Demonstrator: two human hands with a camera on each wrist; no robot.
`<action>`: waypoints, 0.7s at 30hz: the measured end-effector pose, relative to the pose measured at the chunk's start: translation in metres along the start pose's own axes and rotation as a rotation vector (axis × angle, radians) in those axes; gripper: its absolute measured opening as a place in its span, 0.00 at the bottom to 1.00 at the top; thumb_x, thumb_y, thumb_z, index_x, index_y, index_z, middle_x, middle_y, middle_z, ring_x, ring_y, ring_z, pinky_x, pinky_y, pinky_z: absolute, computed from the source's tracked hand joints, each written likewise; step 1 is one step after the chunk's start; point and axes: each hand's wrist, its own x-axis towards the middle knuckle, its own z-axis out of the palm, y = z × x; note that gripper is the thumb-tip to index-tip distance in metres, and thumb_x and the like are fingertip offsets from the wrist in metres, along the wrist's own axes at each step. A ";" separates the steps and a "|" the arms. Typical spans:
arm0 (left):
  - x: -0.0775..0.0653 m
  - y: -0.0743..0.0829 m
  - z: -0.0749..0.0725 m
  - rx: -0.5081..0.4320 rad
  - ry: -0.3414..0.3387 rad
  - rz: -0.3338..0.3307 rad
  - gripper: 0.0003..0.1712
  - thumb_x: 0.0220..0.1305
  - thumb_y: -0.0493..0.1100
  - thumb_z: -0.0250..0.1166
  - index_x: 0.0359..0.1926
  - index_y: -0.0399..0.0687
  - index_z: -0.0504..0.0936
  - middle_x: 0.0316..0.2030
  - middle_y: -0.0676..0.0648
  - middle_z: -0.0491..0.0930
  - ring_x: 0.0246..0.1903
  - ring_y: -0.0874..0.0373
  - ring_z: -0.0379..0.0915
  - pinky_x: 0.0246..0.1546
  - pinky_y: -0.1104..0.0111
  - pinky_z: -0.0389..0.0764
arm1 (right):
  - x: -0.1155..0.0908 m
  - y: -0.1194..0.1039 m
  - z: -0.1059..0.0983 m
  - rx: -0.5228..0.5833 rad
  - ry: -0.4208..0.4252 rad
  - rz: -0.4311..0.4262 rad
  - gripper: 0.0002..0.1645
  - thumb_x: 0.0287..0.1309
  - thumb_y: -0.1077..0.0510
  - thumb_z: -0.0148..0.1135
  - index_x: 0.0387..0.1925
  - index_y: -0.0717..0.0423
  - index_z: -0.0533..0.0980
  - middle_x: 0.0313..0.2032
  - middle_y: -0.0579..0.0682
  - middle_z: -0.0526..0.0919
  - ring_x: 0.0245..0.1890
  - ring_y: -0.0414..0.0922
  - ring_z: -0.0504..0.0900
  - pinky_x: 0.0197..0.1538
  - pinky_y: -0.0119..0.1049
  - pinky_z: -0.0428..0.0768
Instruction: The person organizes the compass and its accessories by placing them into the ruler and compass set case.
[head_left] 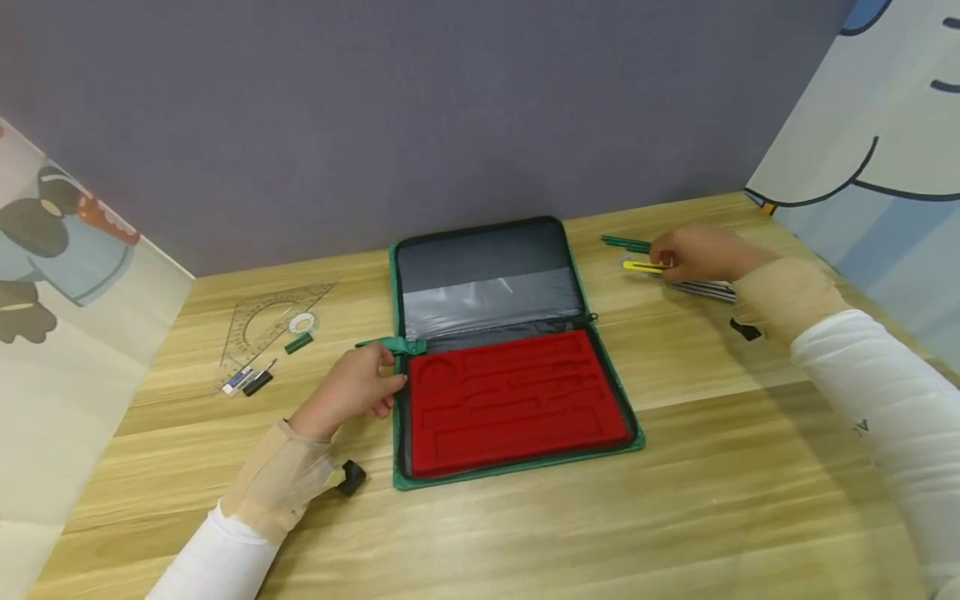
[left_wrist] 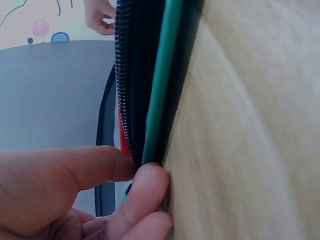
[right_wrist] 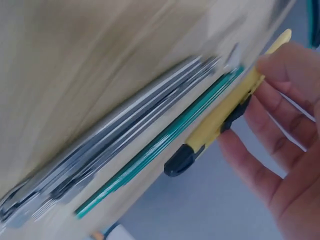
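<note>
An open zip case point(head_left: 517, 473) with green edging lies on the table, its dark lid folded back toward the partition. Filling its near half is a red moulded insert point(head_left: 517, 400) with shaped recesses. My left hand point(head_left: 356, 387) pinches the case's left edge between thumb and fingers, beside the zipper point(left_wrist: 121, 75). To the right of the case, my right hand point(head_left: 705, 252) grips a yellow utility knife point(right_wrist: 220, 115) with a black end. Close by it are green pencils point(right_wrist: 160, 142) and several slim silver-grey tools point(right_wrist: 115, 122) on the table.
Left of the case lie a clear set square point(head_left: 238, 333), a white ring-shaped roll point(head_left: 302, 322), a small green block point(head_left: 298, 343), a white eraser point(head_left: 234, 383) and a small black block point(head_left: 258, 383). A grey partition point(head_left: 480, 108) borders the table's back.
</note>
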 end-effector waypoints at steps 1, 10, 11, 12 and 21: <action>0.000 0.000 0.000 0.001 0.000 0.001 0.22 0.64 0.39 0.59 0.53 0.28 0.66 0.18 0.45 0.79 0.14 0.60 0.76 0.18 0.68 0.79 | 0.002 -0.004 -0.001 0.004 0.007 -0.017 0.08 0.47 0.67 0.66 0.29 0.54 0.77 0.26 0.45 0.79 0.26 0.40 0.74 0.30 0.39 0.73; 0.003 -0.001 0.000 0.011 0.002 -0.008 0.23 0.64 0.39 0.59 0.54 0.28 0.67 0.18 0.45 0.79 0.14 0.60 0.76 0.19 0.69 0.80 | 0.017 -0.049 -0.004 0.060 0.020 -0.149 0.08 0.47 0.70 0.62 0.31 0.57 0.78 0.27 0.45 0.79 0.28 0.41 0.76 0.33 0.40 0.76; 0.003 -0.001 0.000 0.009 0.002 -0.010 0.23 0.64 0.39 0.59 0.55 0.28 0.66 0.18 0.45 0.79 0.14 0.60 0.76 0.19 0.69 0.80 | 0.019 -0.055 -0.005 0.064 0.023 -0.168 0.08 0.47 0.70 0.62 0.31 0.57 0.78 0.27 0.45 0.79 0.28 0.41 0.76 0.33 0.40 0.76; 0.003 -0.002 0.000 0.007 0.003 -0.011 0.23 0.64 0.39 0.59 0.55 0.28 0.66 0.18 0.44 0.79 0.14 0.60 0.76 0.19 0.69 0.80 | 0.020 -0.060 -0.005 0.065 0.027 -0.186 0.09 0.47 0.70 0.61 0.31 0.57 0.78 0.27 0.45 0.79 0.28 0.41 0.76 0.33 0.40 0.76; 0.002 -0.001 0.000 0.001 0.005 -0.015 0.24 0.63 0.39 0.60 0.55 0.28 0.67 0.18 0.45 0.79 0.14 0.59 0.77 0.19 0.69 0.80 | 0.036 -0.094 0.001 0.103 0.011 -0.279 0.09 0.49 0.69 0.62 0.33 0.55 0.79 0.30 0.45 0.80 0.30 0.42 0.78 0.35 0.39 0.77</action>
